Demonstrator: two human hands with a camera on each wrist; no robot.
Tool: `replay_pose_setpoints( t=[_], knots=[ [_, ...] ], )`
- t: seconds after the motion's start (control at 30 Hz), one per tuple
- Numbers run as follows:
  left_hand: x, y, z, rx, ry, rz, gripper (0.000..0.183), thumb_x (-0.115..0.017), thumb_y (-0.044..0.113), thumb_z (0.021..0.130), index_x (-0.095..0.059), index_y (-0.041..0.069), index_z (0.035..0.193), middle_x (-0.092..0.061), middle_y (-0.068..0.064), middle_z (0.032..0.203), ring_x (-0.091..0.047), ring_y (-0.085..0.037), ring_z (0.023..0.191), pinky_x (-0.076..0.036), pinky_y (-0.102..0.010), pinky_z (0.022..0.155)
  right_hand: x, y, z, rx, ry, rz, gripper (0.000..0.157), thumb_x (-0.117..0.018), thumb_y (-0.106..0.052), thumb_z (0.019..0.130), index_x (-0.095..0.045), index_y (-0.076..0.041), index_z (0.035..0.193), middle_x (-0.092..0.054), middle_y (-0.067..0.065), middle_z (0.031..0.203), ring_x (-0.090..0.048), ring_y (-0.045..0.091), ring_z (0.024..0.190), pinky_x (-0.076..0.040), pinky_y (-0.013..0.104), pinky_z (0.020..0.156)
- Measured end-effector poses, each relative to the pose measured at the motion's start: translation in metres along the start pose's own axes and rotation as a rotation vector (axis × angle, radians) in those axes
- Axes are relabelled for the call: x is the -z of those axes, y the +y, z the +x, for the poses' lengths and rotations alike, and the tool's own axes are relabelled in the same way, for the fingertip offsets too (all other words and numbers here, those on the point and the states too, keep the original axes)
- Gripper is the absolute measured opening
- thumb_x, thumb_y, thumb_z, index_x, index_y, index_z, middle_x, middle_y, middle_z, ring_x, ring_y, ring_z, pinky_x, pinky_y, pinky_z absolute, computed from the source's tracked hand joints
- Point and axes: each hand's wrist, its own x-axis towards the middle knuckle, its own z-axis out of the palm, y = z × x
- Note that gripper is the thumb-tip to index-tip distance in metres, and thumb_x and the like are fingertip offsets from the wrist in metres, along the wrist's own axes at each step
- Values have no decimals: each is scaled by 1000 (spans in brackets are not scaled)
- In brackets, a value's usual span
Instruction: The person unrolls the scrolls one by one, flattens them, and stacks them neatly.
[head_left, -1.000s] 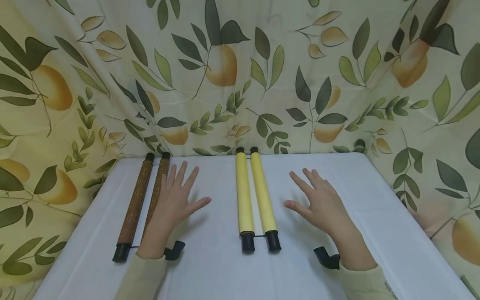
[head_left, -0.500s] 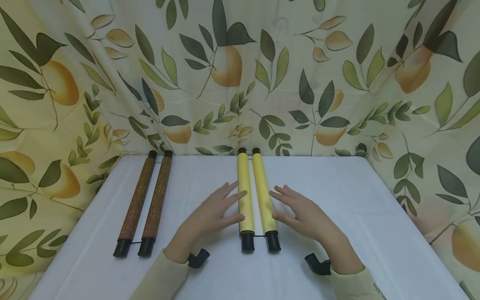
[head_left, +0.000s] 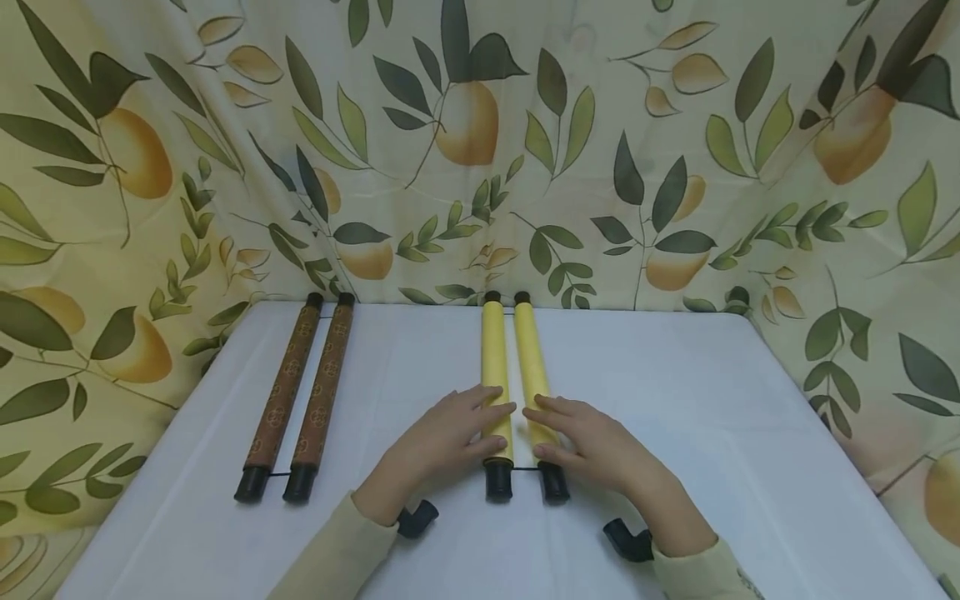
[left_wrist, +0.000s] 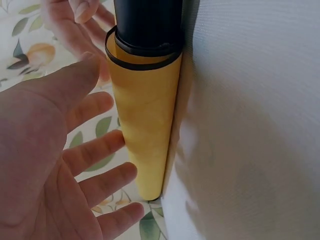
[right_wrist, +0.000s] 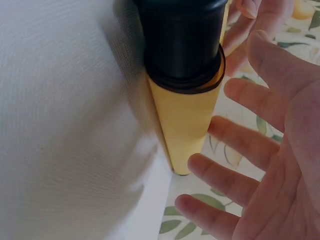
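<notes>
A yellow scroll [head_left: 494,342], rolled up from both ends into two parallel rolls with black end knobs, lies lengthwise mid-table. My left hand [head_left: 442,442] hovers over the near part of its left roll, fingers extended toward the gap. Opposite it, my right hand [head_left: 603,446] reaches over the right roll the same way. In the left wrist view, spread fingers [left_wrist: 102,150] overlap the edge of the yellow roll [left_wrist: 145,110]. Fingers [right_wrist: 230,182] in the right wrist view are likewise straight beside the roll [right_wrist: 185,120], gripping nothing.
To the left lies a brown patterned scroll [head_left: 285,396], also in two parallel rolls with black knobs. Both scrolls are on a white-covered table [head_left: 180,517]. A curtain [head_left: 555,192] printed with fruit and leaves hangs behind and at the sides.
My left hand has moved right, from over the brown scroll to the yellow one. The right hand has come in leftward. Both are lower and closer together; the scrolls stay in place.
</notes>
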Motion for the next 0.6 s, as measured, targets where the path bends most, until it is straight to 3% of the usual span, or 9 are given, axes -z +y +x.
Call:
replay_pose_setpoints(
  t=[0.27, 0.5, 0.6],
  knots=[
    [1, 1, 5, -14, 49, 72, 44, -53, 46, 102, -59, 25, 139, -47, -5, 150, -48, -23, 136, -39, -40, 112, 0, 4, -1, -54, -4, -58, 50, -63, -48, 95, -61, -24, 138, -48, 11, 149, -49, 36, 133, -44, 57, 102],
    [0, -2, 4, 39, 6, 70, 39, -54, 43, 102, -63, 25, 135, -37, 1, 159, -27, -30, 150, -29, -48, 118, 2, 5, -2, -70, -23, -64, 44, -63, -46, 96, -69, -17, 128, -45, 8, 154, -46, 36, 137, -43, 56, 105],
    [1, -3, 5, 34, 14, 56, 38, -54, 42, 102, -62, 24, 134, -40, 1, 157, -27, -31, 149, -28, -51, 118, 6, 5, -1, -73, -27, -69, 44, -63, -45, 96, -68, -17, 129, -46, 7, 153, -44, 35, 139, -40, 56, 107]
  ],
)
